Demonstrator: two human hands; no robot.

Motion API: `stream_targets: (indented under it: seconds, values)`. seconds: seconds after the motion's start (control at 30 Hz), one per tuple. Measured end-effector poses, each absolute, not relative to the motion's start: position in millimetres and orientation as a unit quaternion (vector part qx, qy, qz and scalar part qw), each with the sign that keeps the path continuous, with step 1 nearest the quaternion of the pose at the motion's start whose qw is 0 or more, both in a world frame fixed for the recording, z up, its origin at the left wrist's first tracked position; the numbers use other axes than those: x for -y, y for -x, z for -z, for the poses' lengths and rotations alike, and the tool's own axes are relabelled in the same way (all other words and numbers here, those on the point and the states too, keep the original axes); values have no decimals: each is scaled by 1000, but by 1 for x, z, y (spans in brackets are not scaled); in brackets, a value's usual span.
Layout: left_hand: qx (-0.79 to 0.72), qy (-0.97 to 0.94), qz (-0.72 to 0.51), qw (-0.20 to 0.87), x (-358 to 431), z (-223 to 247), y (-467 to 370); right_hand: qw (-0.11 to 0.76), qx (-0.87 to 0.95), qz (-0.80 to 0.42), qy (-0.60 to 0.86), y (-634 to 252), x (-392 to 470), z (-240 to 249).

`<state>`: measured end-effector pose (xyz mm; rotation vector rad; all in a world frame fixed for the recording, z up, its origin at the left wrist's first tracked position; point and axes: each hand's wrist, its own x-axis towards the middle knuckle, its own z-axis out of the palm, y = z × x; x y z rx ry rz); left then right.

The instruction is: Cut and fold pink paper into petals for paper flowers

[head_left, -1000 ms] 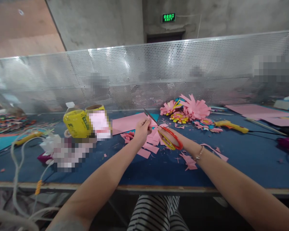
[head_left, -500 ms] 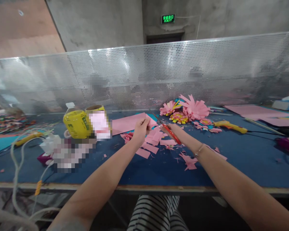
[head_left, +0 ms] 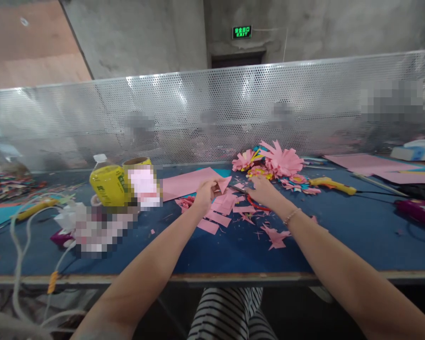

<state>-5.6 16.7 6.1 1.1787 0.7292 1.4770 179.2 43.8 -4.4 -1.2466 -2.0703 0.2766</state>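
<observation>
My left hand is closed, pinching a small folded piece of pink paper whose pointed end sticks out to the right. My right hand is just above a pair of scissors with red handles. Its fingers look apart, and the scissors lie low beneath them, blades toward the left hand; whether a fingertip still touches them is hard to see. Cut pink paper pieces are strewn below the hands. A long pink paper strip lies behind my left hand.
Paper flowers and a yellow glue gun are to the right. On the left stand a yellow-labelled bottle and a cardboard roll. White cables hang at the left edge. A perforated metal panel closes off the back.
The scissors have gone from raised in my right hand to low by the table, and the fingers have loosened from them. My left hand has turned the folded pink paper, its point now facing right.
</observation>
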Motion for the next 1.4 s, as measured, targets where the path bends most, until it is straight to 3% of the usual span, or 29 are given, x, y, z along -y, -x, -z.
stream_targets:
  seconds: [0.2, 0.33, 0.6, 1.03, 1.4]
  values:
    - [-320, -632, -571, 415, -17, -2, 5, 456, 785, -154, 391, -157, -31, -7]
    - [-321, -658, -558, 392, -18, 1, 5, 464, 793, -141, 368, -155, -24, -9]
    - [-360, -590, -557, 460, -13, -3, 0, 502, 810, -9, 303, -153, -25, -6]
    - [-350, -521, -597, 500, -7, -5, -4, 520, 810, 48, 266, -147, -22, 0]
    - [-328, -476, -593, 561, -5, -6, -5, 480, 832, 126, 249, -151, -21, -4]
